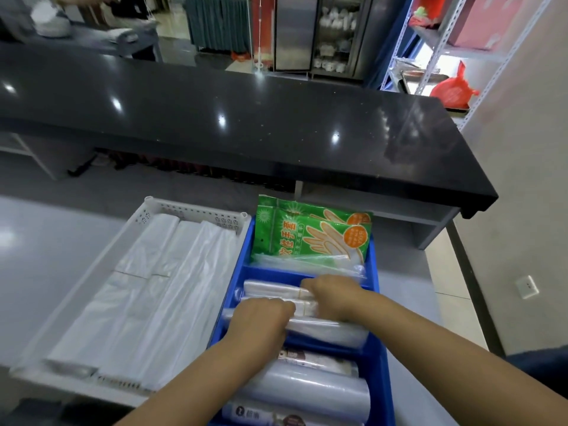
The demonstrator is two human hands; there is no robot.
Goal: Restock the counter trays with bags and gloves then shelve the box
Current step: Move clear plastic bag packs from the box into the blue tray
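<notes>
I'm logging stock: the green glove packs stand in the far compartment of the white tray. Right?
Not quite. The head view shows the green glove packs in the far compartment of the blue tray; the white tray beside it holds folded white bags.

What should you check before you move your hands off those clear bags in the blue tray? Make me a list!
1. Both hands on the bags: ok. The left hand and right hand grip the clear bag bundles.
2. Bundles in the middle compartment of the blue tray: ok.
3. Bundles lying flat and straight: cannot tell, the hands cover part of them.
4. Green glove packs in the far compartment: ok, though they stick out past the far rim.
5. White bags in the white tray: ok, they lie in rows.
6. The box, ready to shelve: cannot tell, no box is in view.
</notes>
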